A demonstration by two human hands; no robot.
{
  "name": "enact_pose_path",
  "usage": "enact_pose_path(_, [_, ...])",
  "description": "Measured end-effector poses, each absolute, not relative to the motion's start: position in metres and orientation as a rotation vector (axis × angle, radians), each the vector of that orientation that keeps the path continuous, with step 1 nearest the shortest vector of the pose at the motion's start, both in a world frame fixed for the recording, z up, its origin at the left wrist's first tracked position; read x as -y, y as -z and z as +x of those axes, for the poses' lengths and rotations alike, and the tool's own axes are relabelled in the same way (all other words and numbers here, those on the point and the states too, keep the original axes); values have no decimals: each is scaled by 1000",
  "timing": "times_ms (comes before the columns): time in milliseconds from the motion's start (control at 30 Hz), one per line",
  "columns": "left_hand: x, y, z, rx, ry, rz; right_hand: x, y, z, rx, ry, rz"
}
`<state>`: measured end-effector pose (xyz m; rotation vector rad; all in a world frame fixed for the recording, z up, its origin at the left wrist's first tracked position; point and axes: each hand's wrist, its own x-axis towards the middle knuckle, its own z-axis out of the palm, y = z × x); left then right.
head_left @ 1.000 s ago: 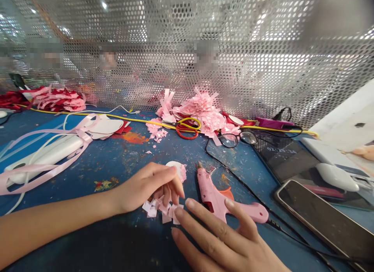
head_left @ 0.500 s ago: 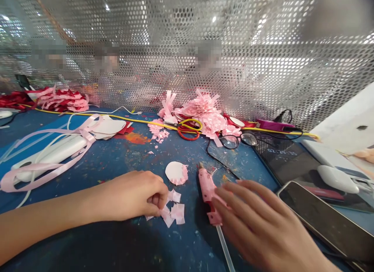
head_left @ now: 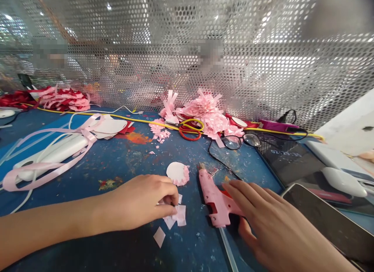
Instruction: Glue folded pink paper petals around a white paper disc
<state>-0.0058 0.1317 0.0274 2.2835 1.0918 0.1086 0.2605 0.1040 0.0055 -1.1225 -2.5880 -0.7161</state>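
My left hand [head_left: 149,200] is closed in a pinch over small pale pink ribbon squares [head_left: 180,215], with thumb and forefinger on one at the pile. A single square [head_left: 159,237] lies apart, nearer me. Just beyond that hand is a round white disc [head_left: 175,171], pink frilled pieces along its right and lower edge. The pink hot glue gun [head_left: 210,194] lies on its side with a clear glue stick [head_left: 228,248] out of its back. My right hand [head_left: 269,221] is around its handle, fingers over the top and thumb below; the fingertips are partly hidden.
Scissors [head_left: 189,128] and heaped pink ribbon pieces [head_left: 203,110] lie by the perforated metal screen [head_left: 131,69]. Eyeglasses [head_left: 233,142] rest nearby. At right are a phone [head_left: 327,221], a tablet [head_left: 280,159] and a white mouse [head_left: 343,181]; at left, looped pink ribbon [head_left: 58,172].
My left hand has shifted right over the squares, uncovering one at the near side. My right hand has drawn slightly right along the glue gun, baring more of its handle and red trigger.
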Motion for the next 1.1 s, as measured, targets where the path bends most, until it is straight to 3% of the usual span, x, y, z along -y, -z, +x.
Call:
enact_pose_path(200, [-129,-10,4,-1055,-176,2371,-109,5,253,2561,666,-1124])
enact_pose_path(533, [-119,-8,9,-978,-167,2367,-106,-9,259,2571,967,-544])
enact_pose_path(833, [-121,-11,9,-959,-324,2320,-110,2,263,2567,864,-857])
enact_pose_path(1100, [-130,-20,10,-1116,-385,1850,-110,-1,263,2465,821,-936])
